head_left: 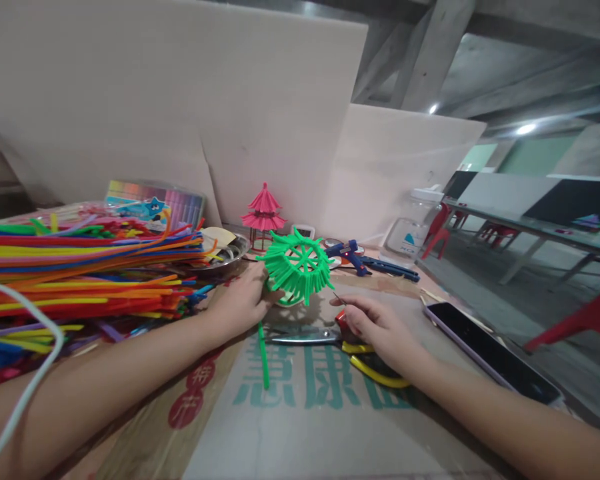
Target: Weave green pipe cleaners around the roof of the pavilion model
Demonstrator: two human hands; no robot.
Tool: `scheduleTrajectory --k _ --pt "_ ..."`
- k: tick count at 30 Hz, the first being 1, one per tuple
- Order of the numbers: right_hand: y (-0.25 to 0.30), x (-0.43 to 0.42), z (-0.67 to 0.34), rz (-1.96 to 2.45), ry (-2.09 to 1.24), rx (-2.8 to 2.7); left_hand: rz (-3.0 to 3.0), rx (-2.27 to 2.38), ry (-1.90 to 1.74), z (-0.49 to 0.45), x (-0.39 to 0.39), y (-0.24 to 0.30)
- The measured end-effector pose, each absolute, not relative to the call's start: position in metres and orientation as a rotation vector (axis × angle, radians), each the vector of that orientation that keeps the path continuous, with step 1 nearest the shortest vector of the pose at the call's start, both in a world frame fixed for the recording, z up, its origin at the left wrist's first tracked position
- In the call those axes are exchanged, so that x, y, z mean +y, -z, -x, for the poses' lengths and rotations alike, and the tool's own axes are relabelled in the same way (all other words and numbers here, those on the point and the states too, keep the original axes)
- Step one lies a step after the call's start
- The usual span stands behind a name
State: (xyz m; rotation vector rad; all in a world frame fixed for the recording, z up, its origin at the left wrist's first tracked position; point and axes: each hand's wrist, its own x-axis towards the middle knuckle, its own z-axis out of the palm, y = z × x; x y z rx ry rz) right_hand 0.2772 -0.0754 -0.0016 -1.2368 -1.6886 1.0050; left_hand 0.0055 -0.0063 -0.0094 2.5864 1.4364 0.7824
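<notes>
My left hand (243,300) grips the left edge of a green pipe-cleaner roof (300,263), round and fringed with short spokes around an open ring. The roof is held up above the board, its underside partly hidden. Just below this hand a single green pipe cleaner (264,357) points down toward the board. My right hand (375,320) pinches a thin dark strand (339,298) whose kind I cannot make out; its tip reaches toward the roof's lower right edge. Beneath the right hand lie scissors (305,337) with yellow-and-black handles, blades pointing left. A small red object (341,320) shows by the fingers.
Bundles of coloured pipe cleaners (90,253) fill the left side, before a marker case (155,203). Behind stand a pink pagoda (264,213), a metal bowl (227,257), a blue glue gun (350,255) and a clear jar (414,223). A phone (490,353) lies right. A white cable (43,320) crosses the left foreground.
</notes>
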Motion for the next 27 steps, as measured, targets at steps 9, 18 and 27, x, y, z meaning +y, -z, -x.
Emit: scheduleTrajectory --k 9,18,27 --pt "0.0022 -0.0731 -0.2799 1.242 -1.049 -1.691 -2.613 1.337 -0.888 -0.0039 -0.0059 0.0100" --pt "0.0017 -0.0716 -0.2794 1.232 -1.124 -1.585 -2.762 1.169 -0.965 -0.0056 -0.0084 0.0048" --pt "0.0012 -0.0721 -0.2794 1.228 -1.196 -1.498 -2.804 1.064 -0.981 -0.0057 -0.0086 0.0010"
